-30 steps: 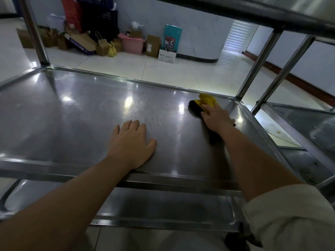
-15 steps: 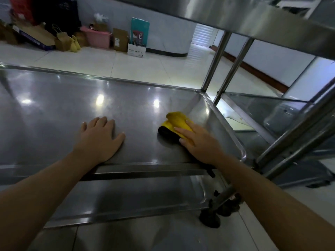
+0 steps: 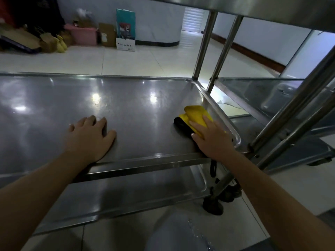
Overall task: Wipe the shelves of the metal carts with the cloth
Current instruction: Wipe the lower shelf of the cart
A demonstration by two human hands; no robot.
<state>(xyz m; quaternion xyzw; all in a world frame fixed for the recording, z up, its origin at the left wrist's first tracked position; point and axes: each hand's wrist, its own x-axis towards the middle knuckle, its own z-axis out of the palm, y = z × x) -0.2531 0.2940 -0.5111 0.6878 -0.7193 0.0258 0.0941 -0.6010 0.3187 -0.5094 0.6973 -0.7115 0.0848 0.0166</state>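
While right hand (image 3: 215, 138) presses yellow cloth (image 3: 196, 116) flat-fingered at middle shelf (image 3: 136, 105) near-right corner | left hand (image 3: 90, 138) splayed, bracing near front edge | step: wiping | next: likely sweep leftward.

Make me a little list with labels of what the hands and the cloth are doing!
left hand: flat on the middle shelf, fingers straight
right hand: pressing on the yellow cloth
cloth place: near the shelf's right rim
below: a lower shelf
beside: a second cart on the right
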